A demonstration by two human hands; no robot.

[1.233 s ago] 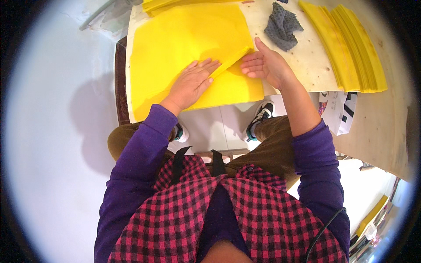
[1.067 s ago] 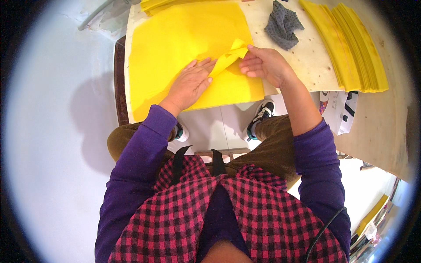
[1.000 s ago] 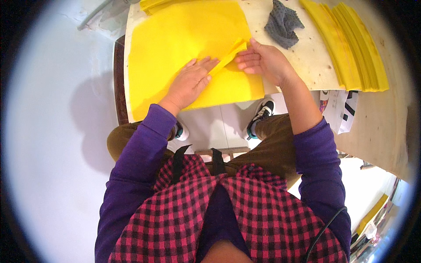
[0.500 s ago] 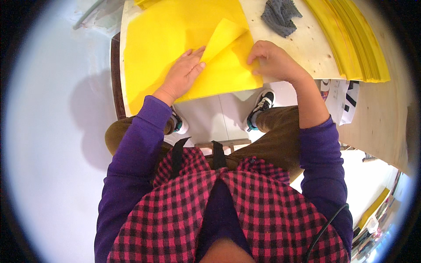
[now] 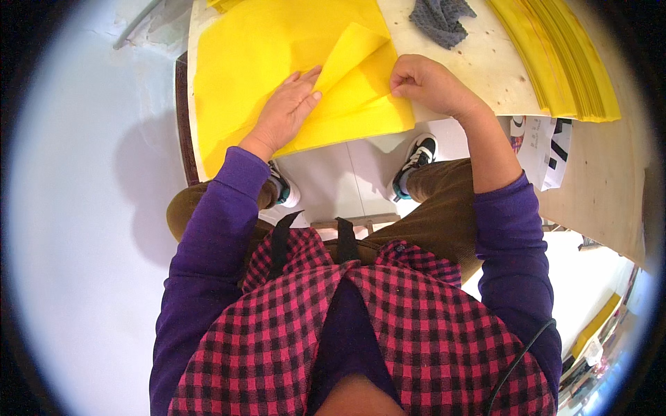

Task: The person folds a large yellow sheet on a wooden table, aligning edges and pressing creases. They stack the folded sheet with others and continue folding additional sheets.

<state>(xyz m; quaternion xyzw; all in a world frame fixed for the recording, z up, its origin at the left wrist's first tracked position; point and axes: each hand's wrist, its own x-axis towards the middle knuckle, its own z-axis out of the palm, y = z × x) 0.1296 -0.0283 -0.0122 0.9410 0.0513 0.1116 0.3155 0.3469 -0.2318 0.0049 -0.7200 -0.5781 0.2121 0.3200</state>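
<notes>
A yellow sheet of cloth [image 5: 236, 76] lies on the pale wooden table in front of me, its near edge hanging at the table's front. A raised fold [image 5: 355, 50] runs slantwise across its right part. My left hand [image 5: 290, 109] rests flat on the cloth beside the fold, fingers stretched out toward it. At the cloth's right edge, my right hand [image 5: 424, 84] is closed in a pinch, thumb against bent fingers. Its fingertips meet the cloth's edge there.
A crumpled dark grey rag [image 5: 441, 21] lies on the wooden tabletop [image 5: 479, 76] at the back right. Further right is a thick stack of yellow cloth [image 5: 565, 62]. A white printed bag [image 5: 544, 152] hangs or stands below the table edge. A white wall [image 5: 90, 208] borders the left.
My right hand's fingers have drawn together into a pinch at the cloth's right edge. My left hand stays flat on the cloth, and the whole view has shifted slightly.
</notes>
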